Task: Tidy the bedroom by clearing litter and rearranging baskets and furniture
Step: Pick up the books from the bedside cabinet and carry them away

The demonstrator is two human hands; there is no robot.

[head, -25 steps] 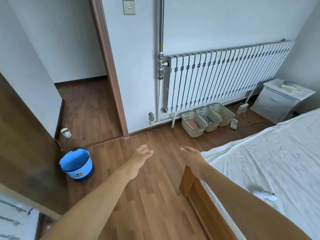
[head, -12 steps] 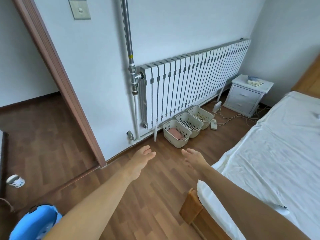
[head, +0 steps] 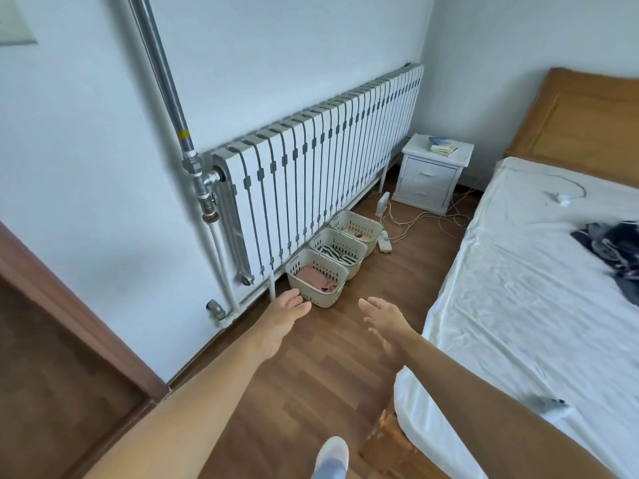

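Brown wood-plank floor (head: pixel 311 368) runs as an open strip between the white ribbed radiator (head: pixel 321 174) on the wall and the bed (head: pixel 518 305); the strip narrows toward the white two-drawer nightstand (head: pixel 430 174) in the far corner.

Three cream perforated plastic baskets sit in a row touching each other, tight against the radiator's foot. Near basket (head: pixel 316 276) holds pink cloth; middle basket (head: pixel 339 248) holds striped fabric; far basket (head: pixel 356 228) has small items too blurred to name. Just beyond the far basket, a white power strip (head: pixel 384 243) and loose cables lie on the floor.

Left hand (head: pixel 280 323) is stretched forward, fingers spread apart, empty, its fingertips near the near basket's front corner; contact cannot be told. Right hand (head: pixel 385 321) is likewise open and empty, over bare floor beside the mattress edge.

White wrinkled sheet covers the bed; dark clothing (head: pixel 612 243) lies on it. Wooden bed frame corner (head: pixel 383 440) juts into the walkway. Grey metal pipe (head: pixel 166 84) descends the wall. No legible writing.
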